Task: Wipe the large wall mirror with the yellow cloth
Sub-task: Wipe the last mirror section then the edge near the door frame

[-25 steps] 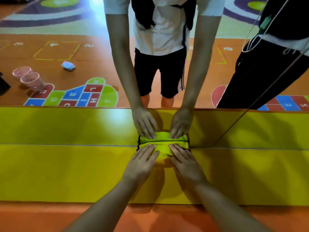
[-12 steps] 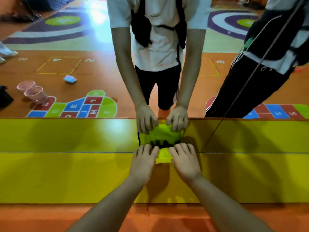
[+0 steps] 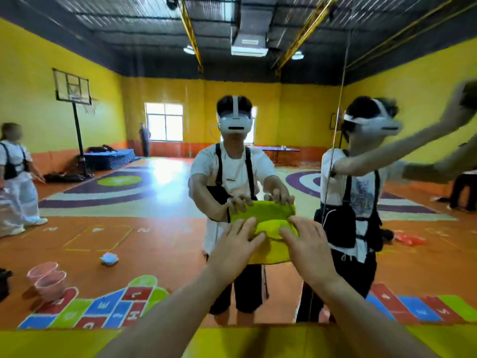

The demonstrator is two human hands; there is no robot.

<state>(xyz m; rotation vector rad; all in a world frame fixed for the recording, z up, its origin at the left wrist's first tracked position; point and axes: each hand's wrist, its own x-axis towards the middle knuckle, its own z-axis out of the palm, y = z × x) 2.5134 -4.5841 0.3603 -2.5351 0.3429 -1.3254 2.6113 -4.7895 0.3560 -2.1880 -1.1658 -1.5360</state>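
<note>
Your left hand (image 3: pixel 236 245) and right hand (image 3: pixel 308 248) are both flat on the yellow cloth (image 3: pixel 271 250). Fingers are extended and slightly spread, pressing the cloth against the large wall mirror (image 3: pixel 154 202). Neither hand is curled round the cloth, and both palms face the glass.

The hands sit side by side, near each other. The cloth is bunched between and under your fingertips, and its lower edge hangs below the hands. It sits slightly right of frame centre, over the midriff of your reflection (image 3: pixel 233 171), just left of a vertical seam (image 3: pixel 335 151) in the mirror.

Reflected in the glass:
- You, in a white headset, white T-shirt and black straps, with mirrored hands meeting yours on the cloth.
- A second person (image 3: pixel 358 192) on the right, also in a headset, with blurred arms raised toward the right edge.
- Two pink cups (image 3: pixel 47 280), touching, on the orange floor at lower left, beside a hopscotch pattern (image 3: pixel 103 306).
- A basketball hoop (image 3: pixel 73 89) by the far left wall.

A yellow strip (image 3: pixel 451 342) runs along the bottom under the mirror.
</note>
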